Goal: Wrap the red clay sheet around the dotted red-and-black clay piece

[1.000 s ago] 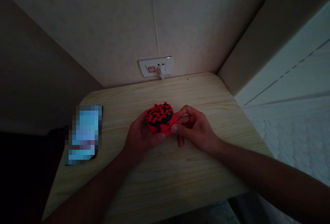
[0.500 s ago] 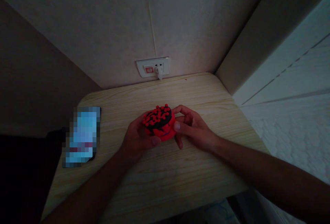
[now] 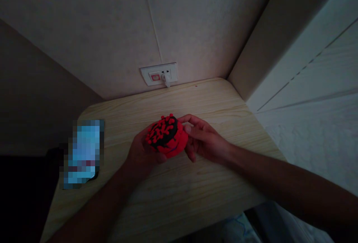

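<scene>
A small round red clay cake (image 3: 179, 141) is held between my two hands over the middle of the wooden table. Its black top carries red squiggles and little red balls, and a thin blue line marks its side. My left hand (image 3: 142, 151) wraps around its left side, thumb along the lower front, with the other fingers mostly hidden behind it. From the right, my right hand (image 3: 203, 136) grips the cake's side near the top rim with thumb and index finger. Its lower fingers are curled, one pointing down beneath the cake.
A phone (image 3: 84, 150) with a lit, pixelated screen lies on the table's left side. Behind the wooden table (image 3: 134, 112), a wall socket (image 3: 172, 72) holds a white plug (image 3: 166, 79). At right, a pale panel borders a white quilted surface (image 3: 313, 142).
The view has shifted, so the table and phone sit further left. The cake is tipped slightly, showing more of its right side, and my right thumb has moved up towards its rim.
</scene>
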Available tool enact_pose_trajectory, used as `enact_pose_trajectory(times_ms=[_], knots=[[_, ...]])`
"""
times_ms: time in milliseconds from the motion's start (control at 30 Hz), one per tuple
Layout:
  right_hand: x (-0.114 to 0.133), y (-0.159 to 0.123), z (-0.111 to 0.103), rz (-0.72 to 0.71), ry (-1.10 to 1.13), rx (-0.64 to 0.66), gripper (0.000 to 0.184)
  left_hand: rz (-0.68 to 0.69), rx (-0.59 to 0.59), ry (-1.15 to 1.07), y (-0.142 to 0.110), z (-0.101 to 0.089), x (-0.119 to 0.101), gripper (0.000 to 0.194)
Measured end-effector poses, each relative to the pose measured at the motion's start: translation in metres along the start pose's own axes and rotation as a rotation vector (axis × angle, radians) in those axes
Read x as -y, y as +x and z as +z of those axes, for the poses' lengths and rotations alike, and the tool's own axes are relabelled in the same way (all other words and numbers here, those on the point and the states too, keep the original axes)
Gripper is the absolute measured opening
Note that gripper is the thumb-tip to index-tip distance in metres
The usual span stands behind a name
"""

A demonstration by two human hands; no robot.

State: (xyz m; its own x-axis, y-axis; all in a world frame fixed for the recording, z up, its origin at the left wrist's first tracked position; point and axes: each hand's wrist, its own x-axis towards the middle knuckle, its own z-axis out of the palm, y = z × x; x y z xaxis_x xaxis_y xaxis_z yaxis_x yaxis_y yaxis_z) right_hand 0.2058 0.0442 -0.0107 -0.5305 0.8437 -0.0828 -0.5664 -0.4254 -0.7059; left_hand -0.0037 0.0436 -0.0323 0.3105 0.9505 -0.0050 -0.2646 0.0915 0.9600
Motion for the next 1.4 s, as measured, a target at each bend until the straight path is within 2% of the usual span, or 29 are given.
enact_pose_trajectory(times_ms=[200,333,500,567,633,733,900,1033,1167,1400], knots=[[0.005,-0.001,-0.001,0.113,0.028,-0.001,0.038,-0.050,0.067,0.043,0.000,0.001,-0.005,0.089],[0.004,0.000,-0.002,0.104,0.062,-0.025,0.037,-0.037,0.052,0.037,0.000,0.002,-0.005,0.090],[-0.001,0.002,-0.002,0.079,0.019,-0.072,0.031,-0.034,0.037,0.016,-0.001,0.004,-0.002,0.082],[-0.004,0.003,-0.002,0.040,0.016,-0.123,0.027,0.000,-0.015,0.010,0.000,0.006,-0.002,0.073],[-0.005,0.003,0.000,-0.013,0.020,-0.187,0.026,0.063,-0.120,0.031,0.002,0.010,-0.003,0.063],[-0.006,0.003,0.007,-0.043,0.036,-0.215,0.029,0.154,-0.230,0.140,0.002,0.015,-0.006,0.066],[-0.004,-0.002,0.028,0.059,0.176,-0.090,0.053,0.230,-0.186,0.454,-0.005,0.022,-0.006,0.082],[-0.002,-0.005,0.036,0.122,0.327,-0.161,0.065,0.265,-0.169,0.656,-0.009,0.023,-0.005,0.086],[-0.002,-0.004,0.043,0.113,0.392,-0.247,0.065,0.337,-0.182,0.767,-0.010,0.024,-0.007,0.084],[-0.007,-0.002,0.058,0.044,0.347,-0.337,0.059,0.515,-0.136,0.790,-0.010,0.021,-0.014,0.081]])
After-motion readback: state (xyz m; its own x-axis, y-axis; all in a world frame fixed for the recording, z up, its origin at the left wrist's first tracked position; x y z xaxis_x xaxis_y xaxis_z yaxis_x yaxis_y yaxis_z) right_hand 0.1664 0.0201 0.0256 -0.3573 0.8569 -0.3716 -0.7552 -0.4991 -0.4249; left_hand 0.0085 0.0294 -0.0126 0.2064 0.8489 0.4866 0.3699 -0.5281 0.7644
